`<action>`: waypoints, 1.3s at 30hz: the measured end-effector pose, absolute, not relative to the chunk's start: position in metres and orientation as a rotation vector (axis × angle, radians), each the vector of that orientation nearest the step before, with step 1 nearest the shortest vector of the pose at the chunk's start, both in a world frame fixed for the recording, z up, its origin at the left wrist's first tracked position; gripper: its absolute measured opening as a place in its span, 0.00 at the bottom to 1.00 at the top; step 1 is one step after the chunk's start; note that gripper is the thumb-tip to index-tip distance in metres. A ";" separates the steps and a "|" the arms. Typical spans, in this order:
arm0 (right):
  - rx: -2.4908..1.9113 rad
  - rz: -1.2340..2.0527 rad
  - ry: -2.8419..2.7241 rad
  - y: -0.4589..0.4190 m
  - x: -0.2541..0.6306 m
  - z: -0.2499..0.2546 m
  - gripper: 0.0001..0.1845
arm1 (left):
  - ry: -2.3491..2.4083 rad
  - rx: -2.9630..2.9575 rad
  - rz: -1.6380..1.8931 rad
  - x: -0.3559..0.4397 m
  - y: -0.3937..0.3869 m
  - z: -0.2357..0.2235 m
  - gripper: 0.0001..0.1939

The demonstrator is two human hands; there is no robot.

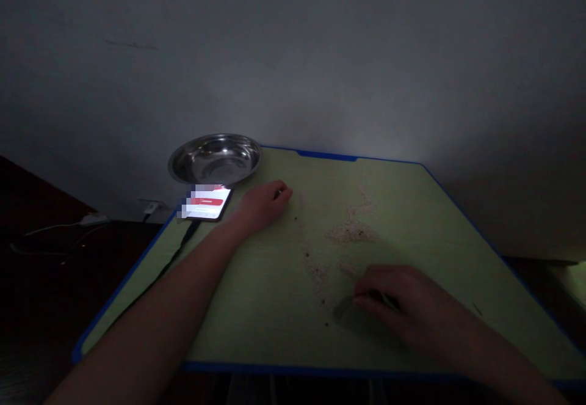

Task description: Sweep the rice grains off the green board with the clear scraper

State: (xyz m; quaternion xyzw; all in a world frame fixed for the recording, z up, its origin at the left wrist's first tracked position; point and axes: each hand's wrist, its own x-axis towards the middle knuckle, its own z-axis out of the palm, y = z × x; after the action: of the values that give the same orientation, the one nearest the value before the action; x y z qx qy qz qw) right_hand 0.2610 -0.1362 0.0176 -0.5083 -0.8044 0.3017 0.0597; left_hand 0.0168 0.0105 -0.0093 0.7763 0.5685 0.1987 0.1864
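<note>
My right hand (394,295) pinches a thin metal utensil with a curved end (343,308), low over the table; dim light hides whether it is a fork or a spoon. Left of its tip runs a loose trail of pale grains (317,273) with several small dark beads (323,302) among them. Farther back lies a larger heap of the grains (351,231), also dotted with dark bits. My left hand (268,202) rests farther back on the table, fingers curled closed near a lone dark bead (295,218). Whatever those fingers hold is hidden.
A wide steel bowl (183,170) stands at the table's back left corner. In front of it lies a lit phone (210,203) with a black cable (178,252) running along the left edge. The pale green table (256,325) has blue edging and meets a grey wall.
</note>
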 end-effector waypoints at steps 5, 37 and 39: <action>-1.458 0.901 -2.471 -0.133 0.253 0.017 0.08 | 1.599 2.203 0.553 0.016 0.011 -0.010 0.16; -1.467 0.771 -2.417 -0.124 0.250 0.015 0.07 | 1.611 2.239 0.531 0.016 0.009 -0.010 0.17; -1.419 0.821 -2.437 -0.125 0.250 0.017 0.07 | 1.609 2.229 0.522 0.016 0.009 -0.009 0.17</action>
State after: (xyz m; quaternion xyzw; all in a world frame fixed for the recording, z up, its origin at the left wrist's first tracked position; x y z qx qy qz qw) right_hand 0.2502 -0.1253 0.0165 -0.4805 -0.8254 0.2782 0.1020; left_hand 0.0159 0.0088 -0.0093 0.7848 0.5667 0.1838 0.1708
